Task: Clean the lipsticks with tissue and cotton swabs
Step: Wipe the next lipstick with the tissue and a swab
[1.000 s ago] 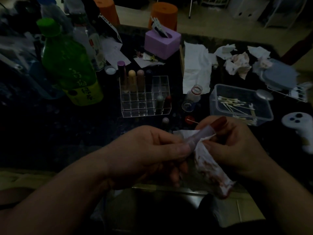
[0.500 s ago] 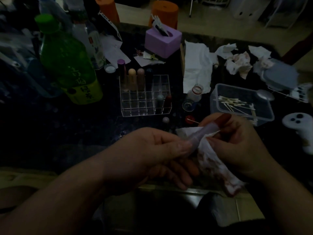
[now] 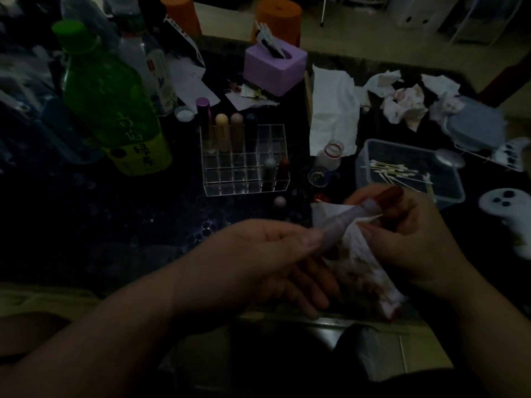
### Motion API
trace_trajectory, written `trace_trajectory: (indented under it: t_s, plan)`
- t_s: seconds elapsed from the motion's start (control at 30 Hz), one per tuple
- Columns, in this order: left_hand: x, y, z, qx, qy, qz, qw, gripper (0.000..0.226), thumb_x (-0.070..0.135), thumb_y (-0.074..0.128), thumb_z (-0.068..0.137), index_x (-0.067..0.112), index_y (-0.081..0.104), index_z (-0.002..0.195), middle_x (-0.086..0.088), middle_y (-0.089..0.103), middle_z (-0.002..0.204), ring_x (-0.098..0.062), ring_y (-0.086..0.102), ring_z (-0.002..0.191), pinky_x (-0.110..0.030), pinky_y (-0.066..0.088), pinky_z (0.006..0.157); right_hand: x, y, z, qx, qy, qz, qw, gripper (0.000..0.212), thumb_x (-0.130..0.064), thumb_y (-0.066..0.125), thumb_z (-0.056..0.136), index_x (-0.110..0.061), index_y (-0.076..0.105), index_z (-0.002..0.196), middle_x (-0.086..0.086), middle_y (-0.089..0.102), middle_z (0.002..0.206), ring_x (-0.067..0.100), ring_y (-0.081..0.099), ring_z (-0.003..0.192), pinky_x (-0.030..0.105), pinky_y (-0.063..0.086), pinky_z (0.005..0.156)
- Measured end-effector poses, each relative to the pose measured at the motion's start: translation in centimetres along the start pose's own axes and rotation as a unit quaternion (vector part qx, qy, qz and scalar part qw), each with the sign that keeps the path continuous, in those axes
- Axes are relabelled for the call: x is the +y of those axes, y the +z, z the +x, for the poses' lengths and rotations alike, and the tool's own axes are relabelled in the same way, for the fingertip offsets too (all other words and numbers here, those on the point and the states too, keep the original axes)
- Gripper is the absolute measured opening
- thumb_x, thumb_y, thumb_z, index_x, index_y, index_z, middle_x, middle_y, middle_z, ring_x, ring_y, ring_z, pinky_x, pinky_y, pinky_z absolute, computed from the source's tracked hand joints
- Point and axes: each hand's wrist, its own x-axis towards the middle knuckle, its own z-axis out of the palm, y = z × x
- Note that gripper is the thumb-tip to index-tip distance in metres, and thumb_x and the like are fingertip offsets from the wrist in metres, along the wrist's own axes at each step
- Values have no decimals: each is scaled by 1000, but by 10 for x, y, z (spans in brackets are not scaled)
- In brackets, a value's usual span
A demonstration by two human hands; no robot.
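From the head view, my left hand (image 3: pixel 258 254) pinches the lower end of a pale lipstick (image 3: pixel 344 222) between thumb and forefinger. It is held over the near edge of the dark surface (image 3: pixel 115 225), with its red tip pointing up and away. My right hand (image 3: pixel 408 237) has its fingers closed on a stained tissue (image 3: pixel 362 262), pressed against the tube just below the tip. I'd judge I'm mid-wipe on this one. Six lipsticks stand in the clear rack (image 3: pixel 244 179), though I cannot tell which of them are clean. The crumpled, red-marked tissues (image 3: pixel 402 107) at the far side suggest a fair share is done. The cotton swabs (image 3: pixel 388 170) lie in their box, not in use for now, so the finer work is probably left. Compared with a second ago, the tip has edged slightly up and to the right, and my left hand's lower fingers have uncurled beneath the tube — the rack and box sit where they were.
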Motion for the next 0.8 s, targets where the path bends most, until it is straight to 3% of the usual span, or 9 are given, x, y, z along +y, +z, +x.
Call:
trace_trajectory:
  t_s: [0.1, 0.2, 0.33, 0.37, 0.4, 0.47, 0.5, 0.67, 0.8]
  plan:
    - [-3, 3, 0, 9, -2, 1, 1000, 26, 35, 67, 83, 12, 78, 89, -19, 72, 83, -25, 69, 70, -33, 57, 65, -1, 0, -1, -8, -4, 9, 1000, 13, -22, 68, 64, -28, 74, 74, -6, 70, 65, 4, 66, 59, 15, 50, 55]
    - [-7, 4, -1, 101, 101, 181, 973, 19, 28, 68, 86, 12, 77, 91, -7, 75, 80, -18, 71, 69, -31, 57, 66, 1, -1, -2, -2, 1, 6, 1000, 10, -21, 69, 64, -22, 72, 74, -3, 70, 64, 8, 66, 57, 16, 50, 53]
    - [-19, 7, -3, 236, 277, 456, 812, 17, 28, 80, 81, 30, 77, 98, 16, 75, 87, -1, 70, 78, -17, 54, 69, -1, 1, 0, 3, -9, -15, 1000, 10, -14, 73, 65, -20, 71, 72, -2, 70, 64, 8, 67, 58, 17, 51, 53]
    - [-19, 6, -3, 242, 272, 434, 824, 16, 30, 81, 79, 30, 77, 95, 15, 75, 87, -1, 71, 78, -17, 54, 70, -2, 1, 0, 6, -6, -17, 1000, 12, -13, 74, 65, -23, 73, 73, -1, 71, 65, 8, 68, 59, 17, 52, 54]
    - [-16, 6, -2, 223, 234, 354, 878, 14, 32, 81, 78, 28, 78, 90, 10, 76, 87, -4, 72, 78, -22, 56, 71, -2, 1, 0, 9, -3, -13, 1000, 12, -16, 73, 65, -25, 74, 73, 0, 72, 66, 8, 69, 60, 18, 53, 55]
    - [-7, 4, 0, 105, 97, 104, 984, 16, 33, 78, 83, 19, 77, 91, -6, 76, 87, -19, 72, 77, -34, 58, 70, 0, 0, -1, 13, 5, 3, 1000, 10, -23, 70, 64, -25, 75, 73, 1, 72, 67, 10, 69, 61, 19, 53, 56]
    - [-5, 3, 1, 46, 39, 8, 998, 22, 34, 73, 86, 14, 77, 94, -12, 74, 88, -23, 70, 75, -36, 58, 68, 1, 0, -1, 12, 9, 8, 1000, 10, -24, 70, 64, -25, 74, 73, 1, 72, 67, 10, 68, 61, 19, 53, 56]
    - [-6, 1, 1, 63, 39, 53, 996, 19, 31, 69, 84, 14, 78, 87, -10, 74, 80, -17, 68, 66, -26, 54, 63, 2, -1, -3, -9, -3, -23, 1000, 11, -22, 70, 65, -26, 74, 75, -5, 70, 66, 6, 66, 60, 17, 51, 55]
    - [-16, 5, -1, 220, 187, 298, 910, 19, 31, 80, 70, 29, 71, 86, 7, 75, 86, -10, 73, 80, -27, 58, 71, 3, -1, -2, 3, -2, -48, 999, 14, -27, 72, 61, -28, 74, 75, -5, 70, 66, 3, 66, 59, 15, 50, 54]
